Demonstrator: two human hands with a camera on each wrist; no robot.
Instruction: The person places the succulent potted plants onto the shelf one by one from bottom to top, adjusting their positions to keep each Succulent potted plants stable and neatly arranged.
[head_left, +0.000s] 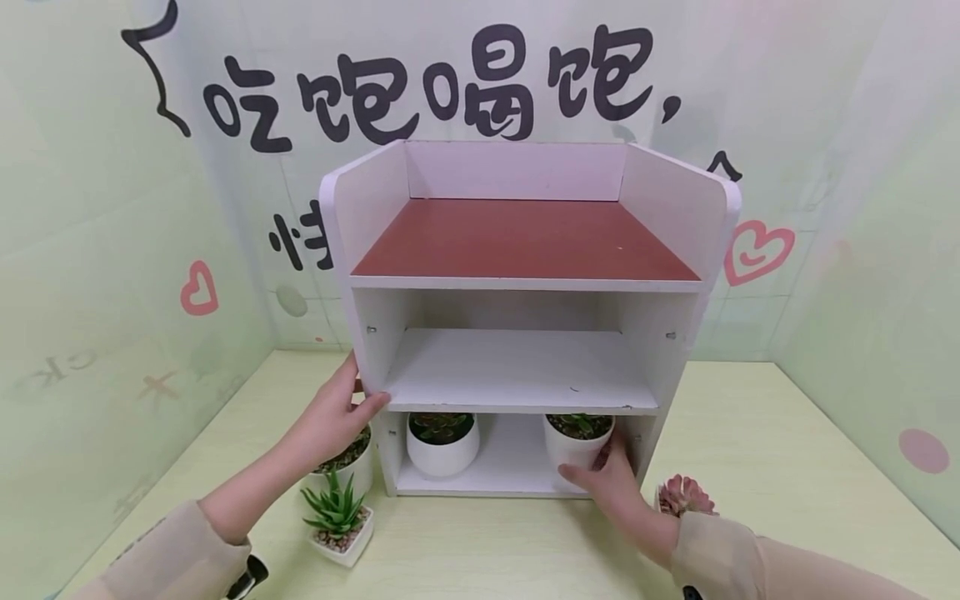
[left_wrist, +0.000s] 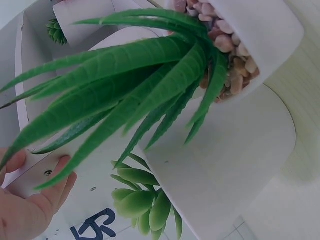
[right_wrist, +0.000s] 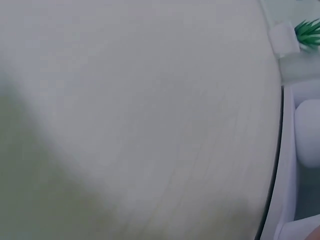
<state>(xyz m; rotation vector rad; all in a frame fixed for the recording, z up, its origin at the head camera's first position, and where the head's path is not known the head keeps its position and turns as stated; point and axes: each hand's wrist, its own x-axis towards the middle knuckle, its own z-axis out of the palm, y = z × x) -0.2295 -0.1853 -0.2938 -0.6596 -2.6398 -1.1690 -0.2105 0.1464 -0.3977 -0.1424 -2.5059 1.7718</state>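
Pale table holds a shelf, left hand gripping its side, nearer right hand pinching the right pot from its right.

The shelf is white with a brick-red top board, the pots white, the bench pale yellowish wood-grain.

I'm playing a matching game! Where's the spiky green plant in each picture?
Head: spiky green plant lower left, in front of the white shelf.
Left wrist: big, across the upper middle.
Right wrist: small, top right corner, cut by the edge.
Shared landmark: the white shelf.
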